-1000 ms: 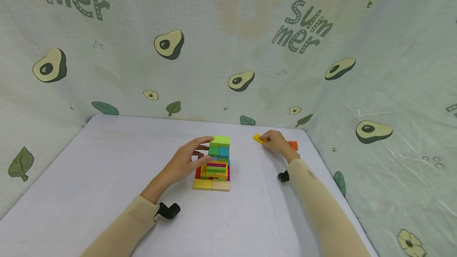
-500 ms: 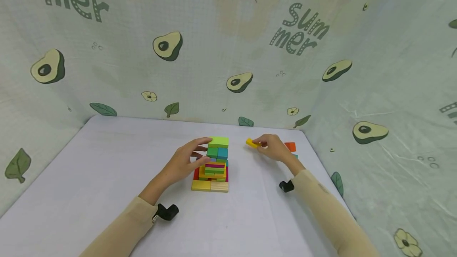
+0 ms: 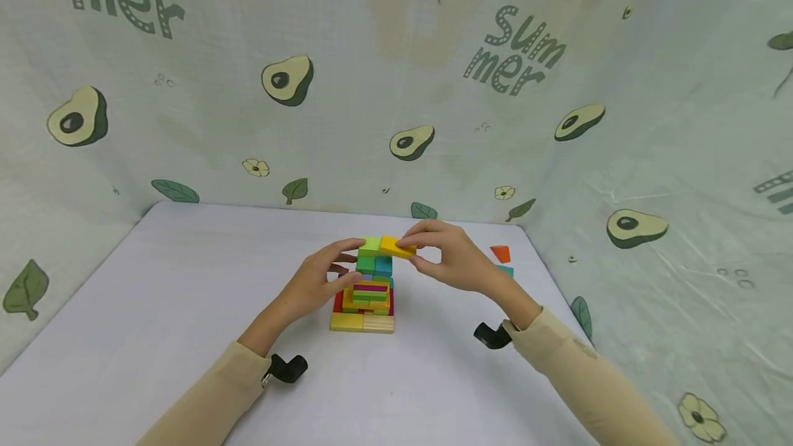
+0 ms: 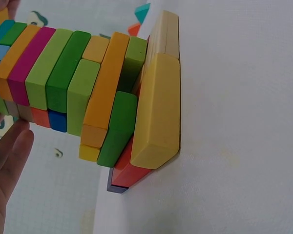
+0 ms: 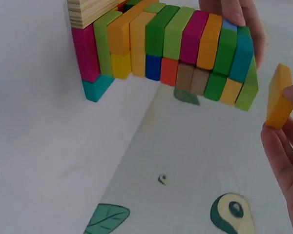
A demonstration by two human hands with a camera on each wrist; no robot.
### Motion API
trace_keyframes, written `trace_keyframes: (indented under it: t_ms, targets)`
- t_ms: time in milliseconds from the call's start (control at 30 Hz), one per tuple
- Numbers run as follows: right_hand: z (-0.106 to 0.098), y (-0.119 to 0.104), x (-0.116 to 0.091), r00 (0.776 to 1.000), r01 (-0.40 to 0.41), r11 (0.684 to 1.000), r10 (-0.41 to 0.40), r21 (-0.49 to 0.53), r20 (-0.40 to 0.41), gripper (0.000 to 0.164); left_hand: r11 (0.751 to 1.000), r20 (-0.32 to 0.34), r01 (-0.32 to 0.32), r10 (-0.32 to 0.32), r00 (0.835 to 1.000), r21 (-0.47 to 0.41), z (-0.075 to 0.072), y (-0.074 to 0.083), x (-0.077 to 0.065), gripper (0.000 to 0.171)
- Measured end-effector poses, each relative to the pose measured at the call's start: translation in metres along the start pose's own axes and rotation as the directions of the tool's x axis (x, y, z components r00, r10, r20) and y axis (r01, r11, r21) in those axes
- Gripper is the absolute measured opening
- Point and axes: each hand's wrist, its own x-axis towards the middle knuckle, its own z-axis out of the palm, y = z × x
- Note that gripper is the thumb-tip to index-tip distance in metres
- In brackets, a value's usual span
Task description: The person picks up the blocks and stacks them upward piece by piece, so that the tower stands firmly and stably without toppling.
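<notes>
A tower of coloured wooden blocks (image 3: 372, 294) stands on the white table, its courses narrower above the wide base. My left hand (image 3: 319, 281) is at the tower's upper left side, fingers spread and loosely bent. In the right wrist view, its thumb (image 5: 233, 12) touches a light-blue block near the top. With fingertips and thumb, my right hand (image 3: 449, 257) pinches a flat yellow-orange block (image 3: 395, 247). That block overlaps the lime-green top block (image 3: 370, 246) in the head view; the right wrist view shows a gap between them (image 5: 280, 97).
To the right of the tower, an orange-red block (image 3: 500, 254) and a teal block (image 3: 506, 271) lie on the table (image 3: 248, 391). Behind the table hangs a cloth backdrop (image 3: 347, 88) printed with avocados, leaves and lettering.
My right hand has carried the yellow-orange block leftward from the table's right part to the tower's top. The left hand has stayed beside the tower.
</notes>
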Motion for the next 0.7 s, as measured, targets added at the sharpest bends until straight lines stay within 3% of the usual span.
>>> trace_keyframes:
  t_ms: [200, 700]
  targets:
    - [0.014, -0.009, 0.011, 0.997, 0.052, 0.998, -0.052, 0.018, 0.053, 0.027, 1.0, 0.008, 0.0, 0.0, 1.0, 0.001, 0.002, -0.003, -0.003, 0.067]
    - [0.025, -0.017, 0.014, 0.991, 0.13, 0.99, -0.128, -0.045, 0.045, 0.025, 0.999, 0.003, -0.033, 0.033, 0.999, -0.008, -0.002, -0.001, -0.001, 0.066]
